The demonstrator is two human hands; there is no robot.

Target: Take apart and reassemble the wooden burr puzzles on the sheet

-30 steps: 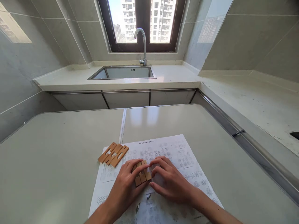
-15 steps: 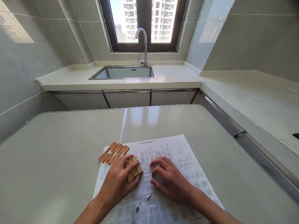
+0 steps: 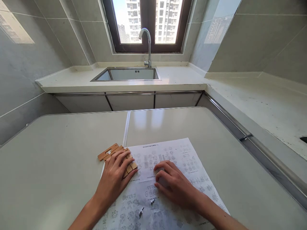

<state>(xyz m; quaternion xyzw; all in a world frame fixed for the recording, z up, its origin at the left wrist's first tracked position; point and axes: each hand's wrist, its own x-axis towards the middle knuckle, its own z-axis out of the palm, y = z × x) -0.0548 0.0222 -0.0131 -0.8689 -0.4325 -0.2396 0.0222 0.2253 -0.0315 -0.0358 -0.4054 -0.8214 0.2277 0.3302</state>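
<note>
My left hand [image 3: 114, 179] lies flat over a cluster of notched wooden puzzle pieces [image 3: 108, 152] at the upper left corner of a printed instruction sheet [image 3: 177, 156]. Its fingers cover most of the pieces; a few tan ends stick out at the left and under the fingertips. My right hand [image 3: 171, 184] rests on the sheet a little to the right, fingers curled down against the paper, holding nothing that I can see.
The sheet lies on a pale grey table [image 3: 52, 153] with a seam down its middle. Beyond it runs a white counter [image 3: 177, 78] with a steel sink [image 3: 130, 74] and faucet [image 3: 146, 44] under a window. Another counter runs along the right.
My left hand has slid the wooden pieces leftward from the sheet's middle into the other pieces at its left corner. My right hand has stayed on the paper.
</note>
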